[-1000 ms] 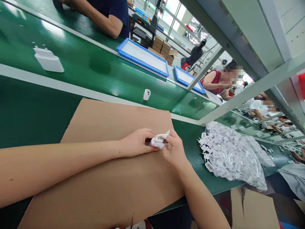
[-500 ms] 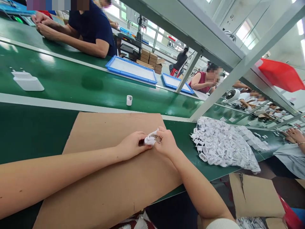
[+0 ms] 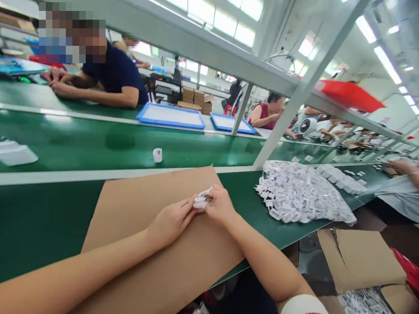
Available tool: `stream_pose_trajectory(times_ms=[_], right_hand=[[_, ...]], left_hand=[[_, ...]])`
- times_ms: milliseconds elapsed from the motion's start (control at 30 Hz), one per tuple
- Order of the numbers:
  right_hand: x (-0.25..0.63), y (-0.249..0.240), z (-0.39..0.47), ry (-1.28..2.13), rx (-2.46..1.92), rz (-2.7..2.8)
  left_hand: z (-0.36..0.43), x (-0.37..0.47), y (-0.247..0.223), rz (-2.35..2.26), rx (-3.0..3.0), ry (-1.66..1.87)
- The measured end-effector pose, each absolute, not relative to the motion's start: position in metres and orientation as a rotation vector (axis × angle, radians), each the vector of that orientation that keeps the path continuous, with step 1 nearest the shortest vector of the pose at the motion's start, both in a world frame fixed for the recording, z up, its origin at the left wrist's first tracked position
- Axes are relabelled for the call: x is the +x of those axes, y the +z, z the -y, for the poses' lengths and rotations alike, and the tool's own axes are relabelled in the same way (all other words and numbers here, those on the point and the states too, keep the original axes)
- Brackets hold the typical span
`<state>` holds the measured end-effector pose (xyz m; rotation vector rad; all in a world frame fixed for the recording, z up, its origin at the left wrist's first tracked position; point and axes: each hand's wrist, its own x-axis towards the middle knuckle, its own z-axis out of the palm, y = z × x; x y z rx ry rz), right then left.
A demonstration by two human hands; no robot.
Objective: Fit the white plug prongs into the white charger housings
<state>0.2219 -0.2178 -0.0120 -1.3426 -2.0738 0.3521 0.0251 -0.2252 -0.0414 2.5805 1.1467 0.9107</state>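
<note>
Still pinching the white part in left grip and right grip over the cardboard on the counter, now with left fingers closer together and no release from either side.

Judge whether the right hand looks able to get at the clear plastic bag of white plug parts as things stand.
Probably yes: only brown cardboard and green tabletop seem to lie between the right hand and the clear plastic bag, though that hand holds a small white plastic piece.
</note>
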Motion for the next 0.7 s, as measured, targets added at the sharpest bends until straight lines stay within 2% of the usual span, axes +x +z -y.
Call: stream_pose_trajectory(times_ms=[233,367,500,700], right_hand=[[0.240,-0.007,0.211,0.353,-1.468,1.862],[0.286,0.009,0.202,0.012,-2.076,1.496],[0.325,0.009,0.193,-0.013,-2.541,1.195],[0.342,0.000,0.187,-0.031,-2.501,1.181]], left_hand=[[0.195,0.031,-0.005,-1.194,2.285,0.712],[0.143,0.025,0.018,-1.573,2.223,0.615],[0.087,0.008,0.038,-1.961,2.246,0.400],[0.035,-0.015,0.035,-2.286,2.130,0.080]])
